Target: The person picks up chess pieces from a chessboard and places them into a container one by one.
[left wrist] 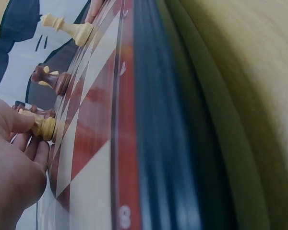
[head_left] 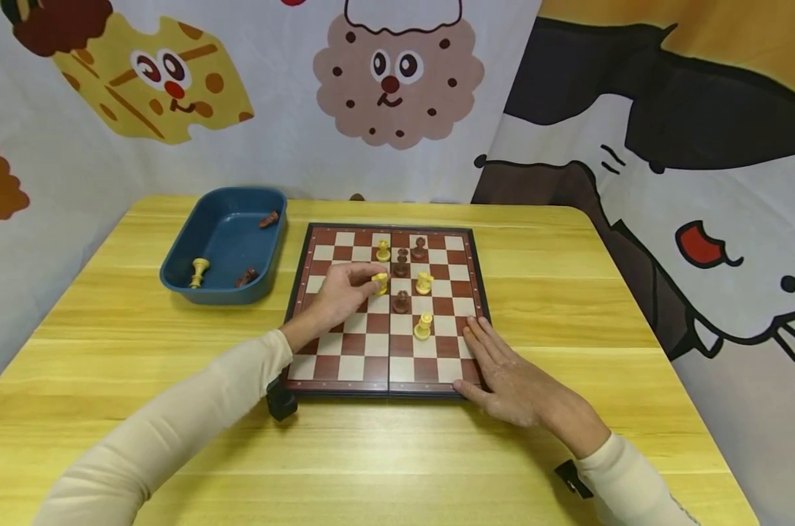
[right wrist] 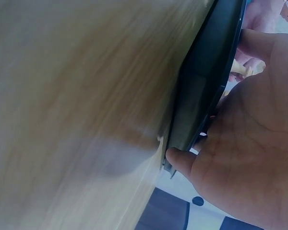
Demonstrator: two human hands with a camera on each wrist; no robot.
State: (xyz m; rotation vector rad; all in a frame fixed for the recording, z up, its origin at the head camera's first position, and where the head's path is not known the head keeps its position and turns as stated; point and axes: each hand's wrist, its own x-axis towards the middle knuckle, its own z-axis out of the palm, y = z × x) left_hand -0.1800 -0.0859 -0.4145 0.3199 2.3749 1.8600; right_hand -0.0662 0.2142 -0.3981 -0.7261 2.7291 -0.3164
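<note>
A red-and-white chessboard (head_left: 354,369) lies on the wooden table. My left hand (head_left: 340,296) reaches over its left half and pinches a yellow chess piece (head_left: 381,283) between thumb and fingers; in the left wrist view the base of this chess piece (left wrist: 47,128) is at the board surface. Just right of it stand a dark chess piece (head_left: 401,302) and a yellow chess piece (head_left: 424,283). A yellow chess piece (head_left: 423,327) stands nearer me. My right hand (head_left: 512,380) rests with straight fingers on the board's right edge, holding no piece.
Farther back on the board stand a yellow piece (head_left: 383,251) and dark pieces (head_left: 419,249). A blue tray (head_left: 223,295) at the table's left holds a yellow piece (head_left: 199,272) and two dark pieces (head_left: 269,219). A printed curtain (head_left: 272,168) hangs behind the table.
</note>
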